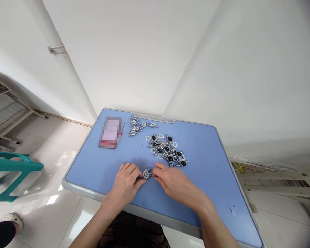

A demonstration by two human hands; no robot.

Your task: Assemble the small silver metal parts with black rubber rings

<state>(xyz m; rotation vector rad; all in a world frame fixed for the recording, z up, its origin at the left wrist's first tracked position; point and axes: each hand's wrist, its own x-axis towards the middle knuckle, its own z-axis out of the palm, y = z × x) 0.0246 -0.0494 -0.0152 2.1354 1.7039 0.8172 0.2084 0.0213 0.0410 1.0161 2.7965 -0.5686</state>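
My left hand (128, 179) pinches a small silver metal valve-like part (146, 174) between thumb and fingers, low over the front of the table. The part has a flat flange and short stubs pointing right. Just right of it is my right hand (170, 179), its fingers curled together close to the stubs. Whatever it may hold is hidden. Beyond my right hand lies a pile of similar metal parts with round black faces (167, 149), mixed with loose flat oval plates (161, 136). Farther back left, several flanged metal parts (135, 128) lie in a loose group.
The blue table (204, 151) has a raised grey rim. A blurred-out flat rectangular object (110, 132) lies at its left, beside a thin red-handled screwdriver (121, 128). A green stool (15, 168) and another person's shoe (14, 220) are on the left floor. A white wall rises behind.
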